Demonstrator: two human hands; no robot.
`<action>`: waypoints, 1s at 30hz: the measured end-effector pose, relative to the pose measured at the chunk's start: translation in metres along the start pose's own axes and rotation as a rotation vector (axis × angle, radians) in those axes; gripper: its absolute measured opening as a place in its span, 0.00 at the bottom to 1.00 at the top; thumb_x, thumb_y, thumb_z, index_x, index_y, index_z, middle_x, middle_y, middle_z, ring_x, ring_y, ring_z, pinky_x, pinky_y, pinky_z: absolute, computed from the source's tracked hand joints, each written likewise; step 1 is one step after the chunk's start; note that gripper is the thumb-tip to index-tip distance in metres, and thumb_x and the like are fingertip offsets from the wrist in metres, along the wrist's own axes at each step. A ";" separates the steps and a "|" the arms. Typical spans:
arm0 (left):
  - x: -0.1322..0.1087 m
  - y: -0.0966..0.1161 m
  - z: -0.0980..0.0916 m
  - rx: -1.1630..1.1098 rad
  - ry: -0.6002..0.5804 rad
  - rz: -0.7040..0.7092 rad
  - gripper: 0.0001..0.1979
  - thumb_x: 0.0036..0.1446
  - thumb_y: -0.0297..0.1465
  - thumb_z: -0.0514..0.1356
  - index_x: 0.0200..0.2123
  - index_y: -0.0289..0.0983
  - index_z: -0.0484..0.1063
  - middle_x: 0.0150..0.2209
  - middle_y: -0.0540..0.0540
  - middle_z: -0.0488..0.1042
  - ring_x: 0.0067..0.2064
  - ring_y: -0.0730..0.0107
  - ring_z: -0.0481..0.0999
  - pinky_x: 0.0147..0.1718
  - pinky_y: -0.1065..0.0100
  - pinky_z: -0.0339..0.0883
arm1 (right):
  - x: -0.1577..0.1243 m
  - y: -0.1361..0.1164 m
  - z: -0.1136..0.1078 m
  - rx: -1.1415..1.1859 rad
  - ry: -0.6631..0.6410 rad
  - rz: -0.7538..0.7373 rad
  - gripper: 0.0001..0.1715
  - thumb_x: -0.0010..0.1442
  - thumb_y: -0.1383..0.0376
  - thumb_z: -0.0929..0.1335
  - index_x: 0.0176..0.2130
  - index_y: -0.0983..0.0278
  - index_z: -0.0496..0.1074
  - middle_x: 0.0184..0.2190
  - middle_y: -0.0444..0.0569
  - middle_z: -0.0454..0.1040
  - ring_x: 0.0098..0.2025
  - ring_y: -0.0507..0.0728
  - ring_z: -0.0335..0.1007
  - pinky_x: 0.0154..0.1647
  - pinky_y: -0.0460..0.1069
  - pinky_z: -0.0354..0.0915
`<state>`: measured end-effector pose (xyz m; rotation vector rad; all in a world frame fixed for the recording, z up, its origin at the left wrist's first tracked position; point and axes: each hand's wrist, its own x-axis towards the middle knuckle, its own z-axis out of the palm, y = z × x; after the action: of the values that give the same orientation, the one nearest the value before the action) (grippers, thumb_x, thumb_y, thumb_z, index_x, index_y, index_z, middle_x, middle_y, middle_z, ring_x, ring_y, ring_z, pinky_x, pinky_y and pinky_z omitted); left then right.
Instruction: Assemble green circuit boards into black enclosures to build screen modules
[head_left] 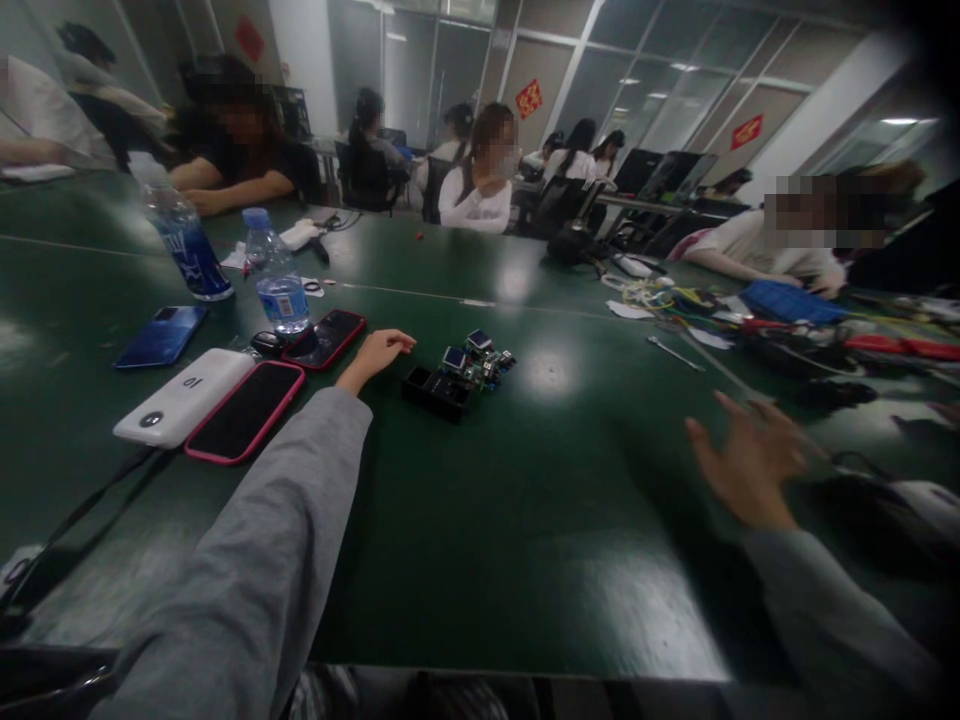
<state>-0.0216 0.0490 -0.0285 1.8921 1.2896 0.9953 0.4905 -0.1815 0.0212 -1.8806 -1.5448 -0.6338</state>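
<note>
My left hand (pixel 381 357) rests on the green table just left of a small black box (pixel 436 390) with an open compartment. Its fingers reach forward, loosely bent, and hold nothing that I can see. Right behind the box lie small circuit boards (pixel 484 362) with two square dark screens. Over the right side of the table is my right hand (pixel 750 455), slightly blurred, with thumb and fingers apart and nothing in it. A thin cable passes behind that hand. Beyond it lies a slim metal tool (pixel 675 353), apart from the fingers.
On the left stand two bottles, one blue-labelled (pixel 184 240) and one clear (pixel 277 280). Near them lie a white power bank (pixel 187 398), a pink-edged phone (pixel 246 412), a red-edged phone (pixel 326 338) and a blue phone (pixel 161 337). Tangled cables (pixel 675 300) cover the right. People sit around.
</note>
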 end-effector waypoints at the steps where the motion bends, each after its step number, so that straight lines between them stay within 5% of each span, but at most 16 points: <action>1: 0.000 0.000 0.000 0.000 -0.001 0.002 0.13 0.55 0.25 0.56 0.41 0.36 0.78 0.39 0.43 0.81 0.41 0.69 0.80 0.48 0.64 0.69 | 0.004 -0.031 0.019 0.009 -0.009 -0.001 0.35 0.63 0.41 0.56 0.62 0.53 0.59 0.62 0.65 0.55 0.63 0.76 0.49 0.53 0.75 0.51; 5: 0.000 0.001 -0.001 -0.003 -0.005 0.011 0.14 0.55 0.24 0.55 0.41 0.35 0.78 0.40 0.43 0.81 0.41 0.70 0.80 0.47 0.65 0.70 | 0.011 -0.158 0.077 0.172 -0.190 -0.294 0.34 0.67 0.49 0.57 0.66 0.56 0.50 0.66 0.57 0.50 0.67 0.70 0.45 0.60 0.70 0.51; 8: -0.002 0.004 -0.001 0.004 -0.011 0.002 0.15 0.56 0.23 0.54 0.41 0.36 0.78 0.40 0.44 0.81 0.40 0.70 0.80 0.46 0.66 0.70 | 0.014 -0.207 0.095 0.251 -0.339 -0.505 0.33 0.67 0.52 0.57 0.67 0.55 0.47 0.68 0.51 0.46 0.69 0.65 0.40 0.64 0.67 0.47; 13: -0.002 0.007 -0.002 -0.018 -0.021 -0.001 0.14 0.56 0.23 0.54 0.41 0.35 0.78 0.41 0.43 0.81 0.41 0.69 0.80 0.48 0.64 0.70 | 0.019 -0.207 0.101 0.349 -0.470 -0.570 0.26 0.68 0.55 0.58 0.63 0.56 0.57 0.66 0.50 0.53 0.69 0.64 0.43 0.62 0.65 0.53; 21: -0.002 0.009 -0.002 -0.026 -0.023 -0.011 0.14 0.57 0.22 0.54 0.41 0.35 0.78 0.41 0.43 0.81 0.41 0.70 0.80 0.48 0.64 0.70 | 0.021 -0.206 0.096 0.418 -0.350 -0.480 0.23 0.67 0.58 0.59 0.59 0.61 0.61 0.53 0.55 0.67 0.58 0.65 0.58 0.55 0.62 0.61; 25: -0.002 0.008 -0.002 -0.027 -0.021 -0.009 0.14 0.56 0.22 0.54 0.41 0.35 0.78 0.41 0.43 0.81 0.41 0.69 0.80 0.47 0.64 0.70 | 0.022 -0.204 0.096 0.425 -0.287 -0.432 0.28 0.66 0.56 0.60 0.62 0.61 0.58 0.56 0.56 0.64 0.59 0.65 0.57 0.58 0.63 0.59; 30: -0.003 0.009 -0.002 -0.020 -0.012 -0.016 0.14 0.56 0.22 0.54 0.41 0.36 0.78 0.41 0.43 0.81 0.42 0.69 0.80 0.48 0.64 0.70 | 0.021 -0.203 0.099 0.451 -0.412 -0.467 0.30 0.66 0.54 0.61 0.63 0.61 0.56 0.58 0.56 0.63 0.58 0.65 0.61 0.53 0.62 0.64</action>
<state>-0.0196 0.0439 -0.0211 1.8675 1.2814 0.9831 0.2945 -0.0700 -0.0004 -1.3657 -2.2048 -0.0566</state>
